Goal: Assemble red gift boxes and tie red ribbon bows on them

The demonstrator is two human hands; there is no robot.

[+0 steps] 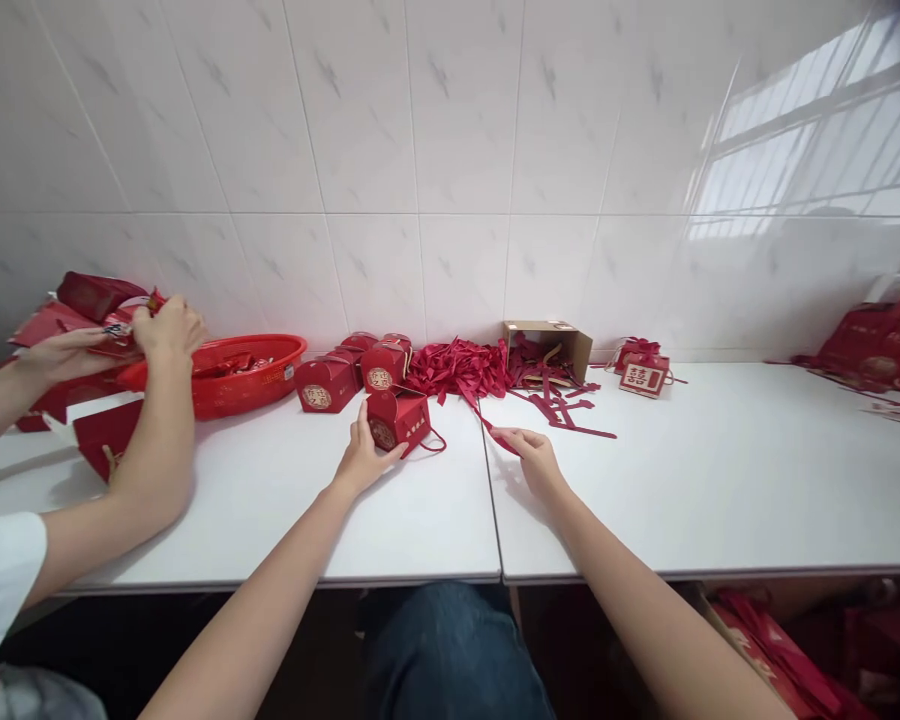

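Observation:
My left hand (363,452) grips a small red gift box (399,420) that stands on the white table (390,510) in front of me. My right hand (534,458) pinches one end of a thin red ribbon (487,420) that runs back toward a heap of red ribbons (457,368). Three more red gift boxes (352,375) stand behind the one I hold.
A co-worker's hands (150,330) at the left handle red items above a red plastic basket (232,372). An open cardboard box (549,348) lies on its side by the wall with ribbons spilling out. A red paper tag piece (643,376) and red packets (877,345) lie to the right.

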